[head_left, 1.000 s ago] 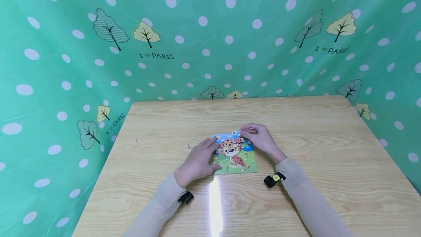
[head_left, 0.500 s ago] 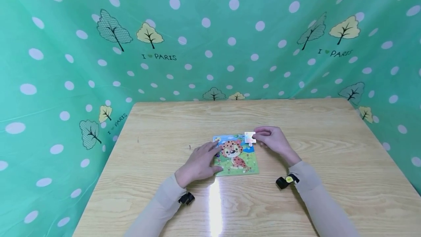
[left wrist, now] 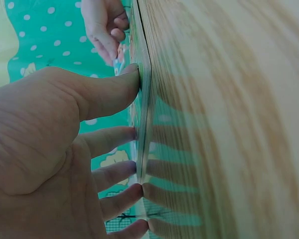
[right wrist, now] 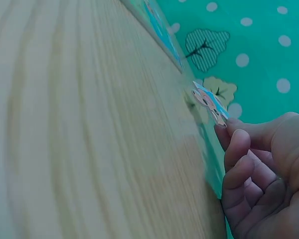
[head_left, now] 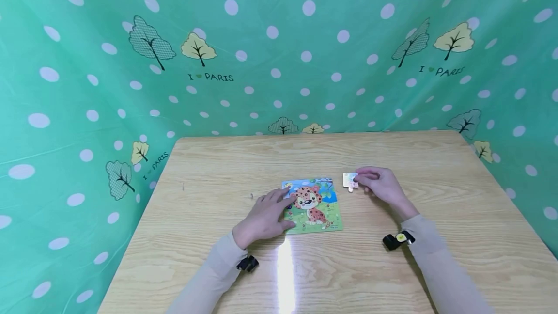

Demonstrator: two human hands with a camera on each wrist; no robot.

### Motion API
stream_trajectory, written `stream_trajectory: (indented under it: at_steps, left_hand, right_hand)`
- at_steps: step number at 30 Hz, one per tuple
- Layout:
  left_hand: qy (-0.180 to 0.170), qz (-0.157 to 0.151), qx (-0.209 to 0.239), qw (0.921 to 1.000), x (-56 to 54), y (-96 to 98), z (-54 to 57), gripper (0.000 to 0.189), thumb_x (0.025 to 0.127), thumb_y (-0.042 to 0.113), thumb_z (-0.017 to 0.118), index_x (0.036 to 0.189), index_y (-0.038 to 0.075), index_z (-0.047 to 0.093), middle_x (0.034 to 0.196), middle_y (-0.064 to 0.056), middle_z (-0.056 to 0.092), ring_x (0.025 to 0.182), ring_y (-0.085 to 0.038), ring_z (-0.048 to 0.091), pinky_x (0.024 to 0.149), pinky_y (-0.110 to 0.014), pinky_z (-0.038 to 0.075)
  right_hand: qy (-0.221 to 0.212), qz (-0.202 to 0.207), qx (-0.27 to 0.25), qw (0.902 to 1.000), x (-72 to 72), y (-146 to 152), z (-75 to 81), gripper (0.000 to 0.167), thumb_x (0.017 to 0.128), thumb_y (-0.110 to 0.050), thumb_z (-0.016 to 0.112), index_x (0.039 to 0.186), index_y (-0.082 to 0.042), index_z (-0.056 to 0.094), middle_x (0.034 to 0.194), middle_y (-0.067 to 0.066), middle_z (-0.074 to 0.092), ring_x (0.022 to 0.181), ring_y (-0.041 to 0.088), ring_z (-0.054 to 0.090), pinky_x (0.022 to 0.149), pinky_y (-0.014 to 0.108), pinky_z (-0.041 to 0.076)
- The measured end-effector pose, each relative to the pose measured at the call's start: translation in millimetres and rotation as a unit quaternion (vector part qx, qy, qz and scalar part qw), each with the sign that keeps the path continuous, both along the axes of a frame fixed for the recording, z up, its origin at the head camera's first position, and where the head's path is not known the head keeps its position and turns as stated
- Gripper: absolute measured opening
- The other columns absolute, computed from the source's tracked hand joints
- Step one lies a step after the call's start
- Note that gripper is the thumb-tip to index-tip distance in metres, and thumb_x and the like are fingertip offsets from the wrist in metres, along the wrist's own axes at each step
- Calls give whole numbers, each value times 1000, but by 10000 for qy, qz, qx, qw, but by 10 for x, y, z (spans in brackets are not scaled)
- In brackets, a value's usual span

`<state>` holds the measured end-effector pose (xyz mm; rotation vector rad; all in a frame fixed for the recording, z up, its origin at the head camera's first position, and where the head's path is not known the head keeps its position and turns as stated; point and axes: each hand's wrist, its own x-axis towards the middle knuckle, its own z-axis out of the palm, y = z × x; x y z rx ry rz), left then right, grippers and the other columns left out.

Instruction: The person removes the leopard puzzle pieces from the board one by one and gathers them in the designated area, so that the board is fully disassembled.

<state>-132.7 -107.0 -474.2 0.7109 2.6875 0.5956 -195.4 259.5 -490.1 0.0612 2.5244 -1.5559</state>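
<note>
A square jigsaw puzzle (head_left: 328, 212) with a spotted leopard cub picture lies flat on the wooden table. My left hand (head_left: 263, 216) rests on its left side, fingers spread and fairly straight. In the left wrist view, the thumb (left wrist: 107, 94) and fingertips touch the puzzle's surface near its edge. Right of the puzzle, my right hand (head_left: 383, 187) pinches a puzzle piece (head_left: 350, 181) between thumb and fingers. This piece (right wrist: 211, 103) tilts slightly above the tabletop in the right wrist view, apart from the puzzle; its other fingers curl in.
The light wooden table (head_left: 226, 159) has a bright light reflection in front of the puzzle. A tiny dark mark (head_left: 251, 196) lies left of the puzzle. A green dotted cloth (head_left: 244, 86) hangs behind and at both sides. Black straps circle both wrists.
My right hand has moved right, carrying the puzzle piece from over the puzzle's upper right part to beyond its right edge. My left hand has stayed on the puzzle.
</note>
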Motion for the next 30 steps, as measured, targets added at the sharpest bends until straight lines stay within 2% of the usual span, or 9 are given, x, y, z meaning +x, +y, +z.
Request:
stream_trajectory:
  at_steps: [4, 7, 12, 16, 23, 30]
  left_hand:
    - [54, -50, -33, 10000, -1, -5, -10, 73, 101, 45, 70, 164, 18, 44, 176, -12, 28, 162, -39, 27, 130, -65, 25]
    - [55, -59, -40, 10000, 0, -5, -4, 73, 101, 45, 70, 164, 19, 44, 176, -12, 28, 162, -39, 27, 130, -65, 25]
    - [35, -75, -53, 10000, -5, -8, 6, 73, 101, 45, 71, 164, 19, 44, 176, -13, 28, 162, -40, 27, 129, -65, 25]
    - [70, -108, -60, 9999, -13, -11, -4, 72, 101, 44, 70, 163, 17, 45, 176, -14, 28, 161, -40, 28, 129, -65, 26]
    - [112, -137, -53, 9998, -8, -15, -15, 72, 101, 43, 71, 163, 18, 45, 176, -13, 28, 161, -40, 28, 129, -65, 26]
    - [34, -107, -9, 9999, -3, -16, -1, 72, 101, 43, 70, 164, 19, 44, 177, -12, 27, 162, -40, 27, 130, -65, 24]
  right_hand:
    - [12, -84, 3, 10000, 22, 122, -3, 43, 104, -21, 70, 139, 4, 65, 101, 4, 80, 67, 5, 62, 56, 23, 54]
    - [79, -128, -46, 9999, 28, 206, -8, 43, 104, -19, 70, 139, 6, 64, 94, -3, 78, 66, 4, 61, 55, 22, 53]
    - [127, -147, -55, 9998, 24, 338, -8, 44, 105, -18, 69, 139, 8, 63, 87, -6, 75, 66, 3, 60, 53, 22, 52]
    - [139, -227, 242, 9994, 8, 432, -11, 42, 106, -21, 67, 139, 6, 64, 86, -5, 73, 66, 3, 60, 54, 22, 52]
    - [378, -267, 725, 9963, -11, 587, -14, 40, 108, -22, 65, 136, 7, 65, 90, 4, 73, 66, 4, 61, 53, 24, 53]
    - [241, -333, 1098, 9931, -58, 753, -6, 41, 110, -26, 62, 138, 3, 66, 92, 5, 70, 68, 7, 59, 52, 26, 51]
